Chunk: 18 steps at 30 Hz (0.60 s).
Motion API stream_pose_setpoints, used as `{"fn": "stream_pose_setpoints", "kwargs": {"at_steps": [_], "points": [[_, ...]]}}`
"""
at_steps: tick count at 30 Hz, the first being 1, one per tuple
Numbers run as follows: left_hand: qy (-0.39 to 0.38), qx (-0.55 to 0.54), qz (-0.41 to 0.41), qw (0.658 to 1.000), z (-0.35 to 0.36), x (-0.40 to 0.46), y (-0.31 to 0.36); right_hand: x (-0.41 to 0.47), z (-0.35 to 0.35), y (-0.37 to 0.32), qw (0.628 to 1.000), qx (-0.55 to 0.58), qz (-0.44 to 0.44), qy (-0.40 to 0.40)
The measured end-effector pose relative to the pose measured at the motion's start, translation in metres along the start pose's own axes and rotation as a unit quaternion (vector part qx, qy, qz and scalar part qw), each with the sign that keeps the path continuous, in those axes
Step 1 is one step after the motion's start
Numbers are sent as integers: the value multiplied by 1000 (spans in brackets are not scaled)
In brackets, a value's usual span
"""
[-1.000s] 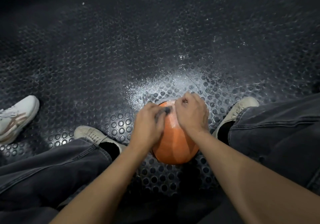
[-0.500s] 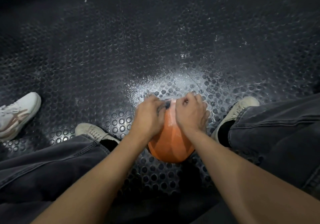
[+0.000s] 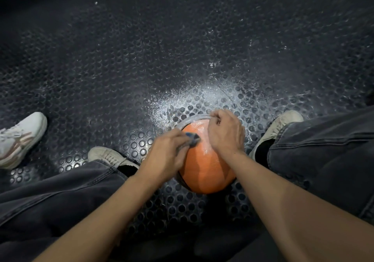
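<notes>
Orange ball (image 3: 208, 170): on studded floor (image 3: 121, 69) between two shoes (image 3: 109, 156), white dust (image 3: 202, 95) around. Left hand (image 3: 168, 157): curled round small blue-grey pad (image 3: 192, 139), pressing it to ball's top. Right hand (image 3: 226, 134): steadying far side, fingers (image 3: 219, 118) curled tight; pinching anything or not, cannot tell. Likely hard, dust-slick, prone to roll; best braced low on both flanks.

The single head-worn camera looks steeply down and slightly forward from close above the orange ball (image 3: 204, 172), which sits just below and right of frame centre. Both forearms run in from the bottom edge to it, with the left hand (image 3: 168, 156) and right hand (image 3: 225, 134) on it. The wide lens curves the studded floor (image 3: 141, 59) beyond the ball.
</notes>
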<state>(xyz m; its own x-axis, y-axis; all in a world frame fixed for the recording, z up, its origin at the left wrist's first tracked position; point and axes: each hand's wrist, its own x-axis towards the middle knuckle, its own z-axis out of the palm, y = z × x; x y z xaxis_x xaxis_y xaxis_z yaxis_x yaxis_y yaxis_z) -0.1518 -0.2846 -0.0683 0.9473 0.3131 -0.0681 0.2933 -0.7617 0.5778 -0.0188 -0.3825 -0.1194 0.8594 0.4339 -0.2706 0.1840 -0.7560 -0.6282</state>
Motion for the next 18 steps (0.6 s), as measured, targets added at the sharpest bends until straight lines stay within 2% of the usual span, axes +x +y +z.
{"fn": "stream_pose_setpoints", "kwargs": {"at_steps": [6,11,15,18], "points": [[-9,-18,-52,998,3,54,-3,-3,2,-2,999,-15,-30,-17],[-73,-34,23,996,-17,28,-25,6,-2,3,1000,-3,10,-9],[-56,-54,-1,997,-10,34,-20,14,-1,5,999,-10,5,-31],[-41,-42,-37,998,2,58,-4,12,-1,8,1000,-10,9,-13]]}}
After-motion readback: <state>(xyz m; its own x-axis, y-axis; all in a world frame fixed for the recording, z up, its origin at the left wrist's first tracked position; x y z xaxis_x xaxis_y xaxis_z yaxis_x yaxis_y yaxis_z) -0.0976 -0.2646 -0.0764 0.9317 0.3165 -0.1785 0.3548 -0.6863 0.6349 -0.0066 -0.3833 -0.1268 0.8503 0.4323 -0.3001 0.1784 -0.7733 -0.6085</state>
